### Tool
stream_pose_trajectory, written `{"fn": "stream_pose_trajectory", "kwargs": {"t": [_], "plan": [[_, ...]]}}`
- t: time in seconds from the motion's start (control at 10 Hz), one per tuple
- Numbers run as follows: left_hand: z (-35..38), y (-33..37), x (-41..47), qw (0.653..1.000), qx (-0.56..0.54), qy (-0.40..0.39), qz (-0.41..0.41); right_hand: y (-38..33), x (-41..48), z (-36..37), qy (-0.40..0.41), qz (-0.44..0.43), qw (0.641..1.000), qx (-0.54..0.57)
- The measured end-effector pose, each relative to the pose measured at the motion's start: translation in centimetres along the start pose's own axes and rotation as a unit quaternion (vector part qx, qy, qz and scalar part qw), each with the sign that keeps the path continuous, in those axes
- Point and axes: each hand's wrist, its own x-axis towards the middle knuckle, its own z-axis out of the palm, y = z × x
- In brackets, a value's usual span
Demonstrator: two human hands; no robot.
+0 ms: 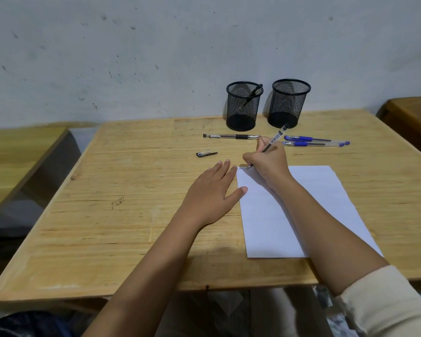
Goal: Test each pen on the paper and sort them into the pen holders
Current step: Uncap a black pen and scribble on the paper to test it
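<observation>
Wooden table (131, 215) with scratched grain and small ink marks, grey scuffed wall (107, 57) behind. Right hand (265, 164) clamped on black pen (276, 138), tip on white paper (301, 210) at a scribble; pen label unreadable. Left hand (212, 193) flat, fingers spread, thumb touching paper edge. Two mesh holders (243, 105) at the back, left one holding a pen

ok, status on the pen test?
Right hand scribbling a pen on paper. Left hand flat, pinning it. Three pens unsorted. Nothing blocking.
</observation>
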Motion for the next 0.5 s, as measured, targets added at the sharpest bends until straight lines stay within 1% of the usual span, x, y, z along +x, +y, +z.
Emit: {"fn": "stream_pose_trajectory", "kwargs": {"t": [0.1,0.4,0.5], "plan": [[-0.01,-0.02,0.05,1.000,0.000,-0.001,0.000,0.02,-0.02,0.08,0.019,0.009,1.000,-0.002],[0.08,-0.12,0.00,1.000,-0.006,0.000,0.003,0.29,0.14,0.03,0.013,0.022,1.000,0.001],[-0.07,0.05,-0.12,1.000,-0.007,0.002,0.003,0.05,0.03,-0.22,0.030,0.040,0.998,0.035]]}}
